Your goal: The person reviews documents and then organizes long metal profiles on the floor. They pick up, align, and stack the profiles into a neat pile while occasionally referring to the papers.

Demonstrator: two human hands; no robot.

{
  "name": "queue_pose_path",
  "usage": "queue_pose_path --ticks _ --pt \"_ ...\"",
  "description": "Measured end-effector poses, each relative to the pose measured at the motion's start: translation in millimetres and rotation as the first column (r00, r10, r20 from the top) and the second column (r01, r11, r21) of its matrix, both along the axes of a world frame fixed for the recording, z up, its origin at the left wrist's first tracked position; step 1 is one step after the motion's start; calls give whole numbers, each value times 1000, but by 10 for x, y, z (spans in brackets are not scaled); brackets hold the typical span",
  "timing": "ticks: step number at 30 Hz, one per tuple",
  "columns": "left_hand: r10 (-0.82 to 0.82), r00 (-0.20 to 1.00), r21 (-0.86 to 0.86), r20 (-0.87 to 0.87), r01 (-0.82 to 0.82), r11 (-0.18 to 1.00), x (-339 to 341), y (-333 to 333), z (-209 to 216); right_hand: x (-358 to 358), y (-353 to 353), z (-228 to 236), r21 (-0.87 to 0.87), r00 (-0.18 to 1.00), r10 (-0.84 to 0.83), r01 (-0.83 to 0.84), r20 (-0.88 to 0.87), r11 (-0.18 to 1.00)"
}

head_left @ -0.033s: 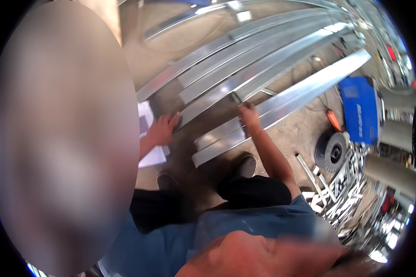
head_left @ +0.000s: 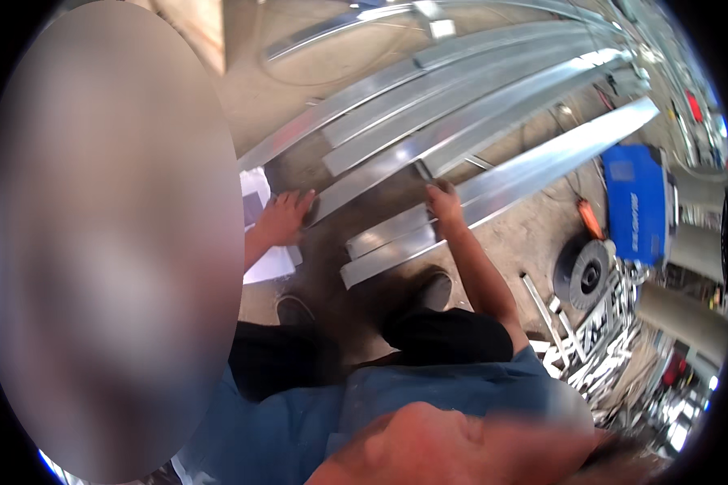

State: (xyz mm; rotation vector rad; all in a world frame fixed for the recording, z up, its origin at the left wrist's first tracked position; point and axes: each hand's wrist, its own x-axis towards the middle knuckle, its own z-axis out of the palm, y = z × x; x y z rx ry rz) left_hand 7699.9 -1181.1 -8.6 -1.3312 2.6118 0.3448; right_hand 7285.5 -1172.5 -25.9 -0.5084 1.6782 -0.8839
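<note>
Because the long stock lay flat on the floor, the person bent low over it with both arms reaching down.

Metal channels: a fan of long, bright sheet-metal channels (head_left: 461, 121) lay side by side on the concrete floor (head_left: 534, 234), running from near the feet up and to the right; laid flat this way, each one stayed put and could be reached from one end.
Short pieces: two shorter channel lengths (head_left: 388, 242) lay nearest the feet, parallel and just beside each other, their cut ends toward the person.
Right hand: the right hand (head_left: 445, 206) rested on the upper short piece, where it met a longer channel, with a dark slim tool (head_left: 423, 171) sticking out beyond the fingers; the grip looked pressed together around that tool, seemingly to hold its tip on the metal.
Left hand: the left hand (head_left: 283, 217) lay with its grip spread, palm down, at the near end of a long channel, touching it, probably to steady it against sliding.
Paper: a white sheet (head_left: 268, 263) lay under the left wrist on the floor.
Shoes: two dark shoes (head_left: 437, 291) stood close behind the short pieces.
Further out: a blue machine case (head_left: 635, 206), a dark wire spool (head_left: 586, 275) and a heap of metal offcuts (head_left: 598, 339) sat well apart at the right.
</note>
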Motion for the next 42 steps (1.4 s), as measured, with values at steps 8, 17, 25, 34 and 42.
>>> queue_pose_path --ticks 8,17,25,34,42 --pt "35 949 376 312 -158 913 347 -191 -75 -102 -6 -108 -46 995 8 -3 99 999" --pt "431 833 250 -346 -361 898 -490 -994 -379 -10 169 -130 -82 999 54 -53 8 995" --pt "964 106 952 -244 -162 258 -983 -1364 -910 187 290 643 5 994 94 -95 62 995" --pt "991 73 993 -116 43 113 -833 -1395 -717 64 353 555 -49 991 72 -67 109 997" --pt "980 130 986 -153 -53 161 -710 -956 343 36 97 535 -135 999 53 -51 10 990"
